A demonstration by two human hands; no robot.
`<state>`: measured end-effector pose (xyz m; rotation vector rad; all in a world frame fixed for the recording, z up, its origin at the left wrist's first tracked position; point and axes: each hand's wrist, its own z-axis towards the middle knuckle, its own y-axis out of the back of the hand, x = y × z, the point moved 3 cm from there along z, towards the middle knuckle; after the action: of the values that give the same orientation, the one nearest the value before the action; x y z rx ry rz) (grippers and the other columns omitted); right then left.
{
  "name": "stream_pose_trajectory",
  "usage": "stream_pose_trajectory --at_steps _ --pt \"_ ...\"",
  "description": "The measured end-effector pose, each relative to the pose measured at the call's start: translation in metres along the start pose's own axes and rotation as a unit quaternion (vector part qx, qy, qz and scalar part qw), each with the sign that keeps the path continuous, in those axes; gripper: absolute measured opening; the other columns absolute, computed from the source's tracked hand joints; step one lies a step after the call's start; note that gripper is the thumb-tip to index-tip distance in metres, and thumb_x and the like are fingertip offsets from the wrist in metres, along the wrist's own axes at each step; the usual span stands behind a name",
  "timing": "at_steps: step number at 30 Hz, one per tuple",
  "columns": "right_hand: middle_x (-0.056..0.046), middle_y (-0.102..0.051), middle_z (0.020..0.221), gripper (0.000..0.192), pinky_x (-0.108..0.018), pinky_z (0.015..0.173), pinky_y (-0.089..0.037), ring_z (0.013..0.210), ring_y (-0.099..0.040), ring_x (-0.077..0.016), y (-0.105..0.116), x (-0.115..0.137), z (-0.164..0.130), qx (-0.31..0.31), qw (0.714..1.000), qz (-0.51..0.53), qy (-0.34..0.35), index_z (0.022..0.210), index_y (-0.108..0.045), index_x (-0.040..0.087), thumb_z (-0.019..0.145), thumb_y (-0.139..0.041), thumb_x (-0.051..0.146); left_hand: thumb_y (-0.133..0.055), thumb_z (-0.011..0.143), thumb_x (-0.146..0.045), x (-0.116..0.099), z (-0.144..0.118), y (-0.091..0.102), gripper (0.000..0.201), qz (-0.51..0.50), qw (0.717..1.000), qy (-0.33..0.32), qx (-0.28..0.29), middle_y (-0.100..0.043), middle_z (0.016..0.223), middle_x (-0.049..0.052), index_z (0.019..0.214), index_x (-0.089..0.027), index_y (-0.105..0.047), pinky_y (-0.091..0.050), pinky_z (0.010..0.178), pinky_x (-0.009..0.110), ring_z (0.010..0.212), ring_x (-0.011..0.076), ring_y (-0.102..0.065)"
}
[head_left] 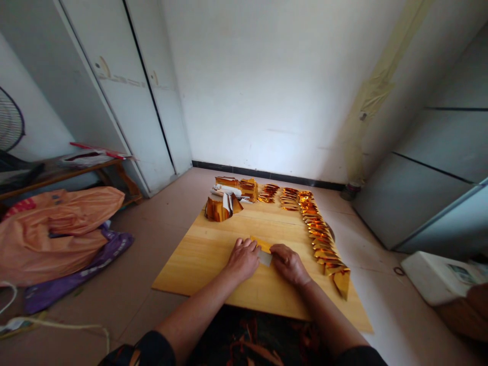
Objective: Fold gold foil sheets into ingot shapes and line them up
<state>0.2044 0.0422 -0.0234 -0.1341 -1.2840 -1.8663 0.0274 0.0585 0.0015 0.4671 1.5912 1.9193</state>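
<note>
Both hands meet over a small sheet of gold foil paper [265,257] whose greyish-white back shows between them, a gold strip at its far edge. My left hand [244,258] has its fingers curled on the sheet's left side. On the right side, my right hand [288,263] grips the edge with bent fingers. Beyond the left hand lies a stack of gold paper sheets [219,208], some with white backs showing. A long row of folded gold paper pieces [320,236] runs down the board's right side, overlapping one another.
The wooden board [190,259] rests low above the tiled floor. More paper stacks [247,189] and small folded piles [290,198] line its far edge. An orange bag [61,229] and a purple bag [87,267] lie at left. A white box [438,277] stands at right.
</note>
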Motion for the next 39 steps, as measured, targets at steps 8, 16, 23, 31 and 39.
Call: stream_pose_trajectory --at_steps 8,16,23,31,39 --pt "-0.007 -0.062 0.102 0.018 -0.033 0.083 -0.045 0.094 -0.059 -0.0195 -0.004 -0.003 0.007 0.058 0.998 -0.018 0.032 0.093 -0.07 0.024 0.076 -0.065 0.026 -0.056 0.081 -0.034 0.007 -0.002 0.009 0.021 -0.014 0.999 -0.038 0.034 -0.059 0.11 0.005 0.101 -0.027 -0.06 -0.032 0.087 0.041 0.104 0.0241 -0.047" --pt "-0.004 -0.062 0.094 0.009 -0.028 0.075 -0.044 0.086 -0.058 -0.0166 -0.009 -0.011 0.015 0.051 0.998 -0.019 0.005 0.081 -0.072 0.025 0.077 -0.065 0.025 -0.057 0.082 -0.035 0.004 0.001 0.002 0.02 -0.01 0.999 -0.007 0.034 -0.058 0.116 0.005 0.099 -0.025 -0.059 -0.033 0.086 0.04 0.106 0.0241 -0.048" --pt "-0.004 -0.061 0.097 0.015 -0.026 0.076 -0.047 0.087 -0.06 -0.0151 0.0 -0.008 0.015 0.055 0.995 0.077 -0.041 0.088 -0.071 0.023 0.077 -0.065 0.031 -0.048 0.088 -0.025 -0.002 0.001 -0.004 0.016 -0.004 0.999 0.043 0.024 -0.057 0.122 0.007 0.099 -0.023 -0.059 -0.036 0.084 0.041 0.107 0.0244 -0.049" --pt "-0.004 -0.062 0.091 0.016 -0.026 0.076 -0.047 0.083 -0.059 -0.014 0.001 -0.006 0.018 0.058 0.994 0.078 -0.044 0.078 -0.069 0.02 0.083 -0.055 0.025 -0.052 0.085 -0.026 -0.002 -0.005 -0.004 0.014 -0.021 0.998 0.051 0.015 -0.053 0.128 0.006 0.098 -0.023 -0.059 -0.036 0.085 0.042 0.109 0.0248 -0.047" --pt "-0.001 -0.062 0.078 0.011 -0.022 0.069 -0.042 0.073 -0.057 -0.012 -0.006 -0.004 0.031 0.071 0.994 -0.019 -0.075 0.074 -0.067 0.019 0.08 -0.058 0.017 -0.047 0.088 -0.03 0.0 -0.008 0.001 0.015 -0.037 0.998 0.038 0.018 -0.052 0.131 0.003 0.096 -0.024 -0.058 -0.036 0.085 0.041 0.11 0.0235 -0.047"
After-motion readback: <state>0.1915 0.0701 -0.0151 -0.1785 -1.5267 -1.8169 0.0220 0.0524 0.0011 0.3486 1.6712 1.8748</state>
